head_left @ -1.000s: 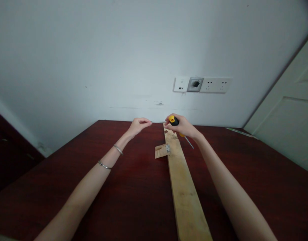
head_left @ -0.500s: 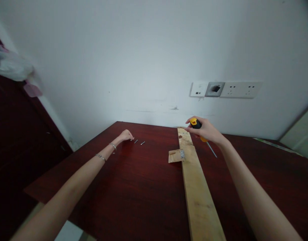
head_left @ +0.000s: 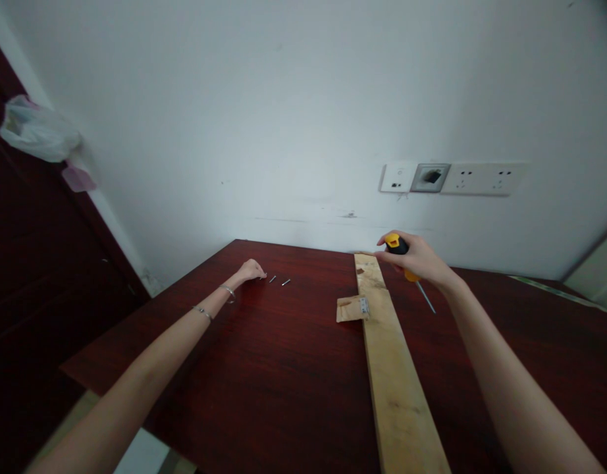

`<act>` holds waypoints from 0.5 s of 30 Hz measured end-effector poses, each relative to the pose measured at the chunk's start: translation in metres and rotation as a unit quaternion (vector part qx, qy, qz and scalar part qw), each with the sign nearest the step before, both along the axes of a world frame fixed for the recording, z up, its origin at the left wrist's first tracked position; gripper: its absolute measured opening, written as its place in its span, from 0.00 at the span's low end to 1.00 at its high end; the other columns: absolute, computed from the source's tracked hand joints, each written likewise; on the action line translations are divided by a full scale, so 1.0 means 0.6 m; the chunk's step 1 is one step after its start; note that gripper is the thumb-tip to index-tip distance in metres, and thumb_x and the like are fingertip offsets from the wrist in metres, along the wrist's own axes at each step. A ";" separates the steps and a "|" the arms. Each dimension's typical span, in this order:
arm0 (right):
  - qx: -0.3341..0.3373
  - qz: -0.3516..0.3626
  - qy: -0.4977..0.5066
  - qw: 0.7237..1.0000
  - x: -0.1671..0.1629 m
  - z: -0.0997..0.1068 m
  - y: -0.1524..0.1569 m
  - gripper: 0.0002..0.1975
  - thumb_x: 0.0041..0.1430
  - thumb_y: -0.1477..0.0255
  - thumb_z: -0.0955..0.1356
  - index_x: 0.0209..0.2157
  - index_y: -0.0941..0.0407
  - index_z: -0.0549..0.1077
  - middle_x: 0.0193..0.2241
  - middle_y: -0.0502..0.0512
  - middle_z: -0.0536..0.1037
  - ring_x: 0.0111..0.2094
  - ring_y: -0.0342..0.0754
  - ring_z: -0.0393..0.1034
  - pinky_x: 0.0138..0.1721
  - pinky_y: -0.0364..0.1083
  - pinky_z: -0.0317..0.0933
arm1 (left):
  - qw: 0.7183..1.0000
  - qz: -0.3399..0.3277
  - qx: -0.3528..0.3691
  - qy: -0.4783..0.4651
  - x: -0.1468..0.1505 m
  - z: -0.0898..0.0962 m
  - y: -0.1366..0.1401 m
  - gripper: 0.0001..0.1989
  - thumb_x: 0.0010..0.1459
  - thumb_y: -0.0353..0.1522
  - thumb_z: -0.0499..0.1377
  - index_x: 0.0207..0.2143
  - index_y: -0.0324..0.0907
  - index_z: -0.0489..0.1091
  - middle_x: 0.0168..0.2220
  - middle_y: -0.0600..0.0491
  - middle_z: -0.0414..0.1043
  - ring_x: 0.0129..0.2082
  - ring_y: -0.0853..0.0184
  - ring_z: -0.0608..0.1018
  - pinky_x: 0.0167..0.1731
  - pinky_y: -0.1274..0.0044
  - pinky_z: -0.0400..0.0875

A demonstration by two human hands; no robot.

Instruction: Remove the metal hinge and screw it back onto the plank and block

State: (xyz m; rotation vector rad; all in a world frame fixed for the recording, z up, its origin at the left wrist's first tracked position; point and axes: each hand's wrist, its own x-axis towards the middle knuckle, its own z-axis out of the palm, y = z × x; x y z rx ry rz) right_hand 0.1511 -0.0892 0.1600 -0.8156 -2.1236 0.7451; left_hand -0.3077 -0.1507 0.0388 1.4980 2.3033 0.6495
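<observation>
Left hand (head_left: 251, 269) moved leftward to screws (head_left: 286, 282), grip unclear; right hand (head_left: 418, 258) gripping screwdriver (head_left: 396, 245).

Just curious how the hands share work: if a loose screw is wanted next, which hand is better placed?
Probably the left hand: it is close beside the two loose screws, while the right hand is farther off and holds a screwdriver near the board.

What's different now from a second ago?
The left hand moved left, away from the board, down to the tabletop beside two metal fasteners; whether it let go of the tiny piece it pinched is unclear. The view swung left. The right hand still holds the screwdriver; the board and small wood piece stayed put.
</observation>
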 end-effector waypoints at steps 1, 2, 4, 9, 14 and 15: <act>0.005 -0.004 -0.001 1.000 0.001 0.000 0.000 0.17 0.48 0.59 0.72 0.36 0.55 0.70 0.19 0.46 0.67 0.17 0.41 0.60 0.19 0.42 0.56 | 1.000 0.002 -0.003 0.001 0.000 -0.001 0.000 0.08 0.42 0.35 0.65 0.22 0.38 0.77 0.20 0.54 0.72 0.24 0.71 0.70 0.27 0.80 0.58; 0.008 -0.008 -0.001 1.000 0.002 0.001 0.001 0.18 0.48 0.59 0.72 0.36 0.55 0.71 0.18 0.45 0.66 0.17 0.41 0.60 0.19 0.41 0.56 | 1.000 0.004 -0.005 0.003 0.001 -0.001 0.000 0.08 0.42 0.35 0.64 0.22 0.38 0.76 0.20 0.54 0.71 0.24 0.71 0.70 0.26 0.80 0.59; 0.006 -0.012 0.000 1.000 0.005 0.002 0.000 0.18 0.48 0.59 0.72 0.36 0.56 0.70 0.17 0.44 0.65 0.17 0.41 0.60 0.18 0.41 0.55 | 1.000 0.007 -0.010 0.008 0.003 0.001 -0.003 0.09 0.43 0.35 0.64 0.22 0.37 0.76 0.20 0.54 0.71 0.24 0.71 0.70 0.26 0.80 0.59; 0.001 -0.020 0.021 1.000 0.007 0.004 -0.001 0.19 0.47 0.58 0.72 0.36 0.56 0.70 0.15 0.44 0.65 0.16 0.41 0.60 0.18 0.41 0.55 | 0.999 0.016 0.003 0.042 0.027 0.019 -0.011 0.08 0.45 0.34 0.63 0.24 0.37 0.74 0.22 0.52 0.71 0.27 0.69 0.72 0.29 0.79 0.62; -0.009 -0.089 0.135 0.987 0.001 0.004 0.009 0.18 0.46 0.61 0.72 0.35 0.54 0.67 0.17 0.43 0.65 0.17 0.41 0.60 0.18 0.41 0.56 | 0.991 -0.039 0.090 0.088 0.116 0.052 0.002 0.17 0.53 0.40 0.60 0.40 0.37 0.71 0.40 0.47 0.72 0.40 0.64 0.73 0.42 0.75 0.66; -0.019 -0.093 0.164 0.982 0.001 0.004 0.013 0.17 0.46 0.62 0.71 0.36 0.54 0.66 0.18 0.43 0.65 0.17 0.41 0.60 0.19 0.41 0.57 | 0.989 -0.077 0.097 0.086 0.142 0.058 0.003 0.19 0.53 0.42 0.60 0.43 0.39 0.70 0.43 0.47 0.72 0.42 0.64 0.73 0.44 0.76 0.66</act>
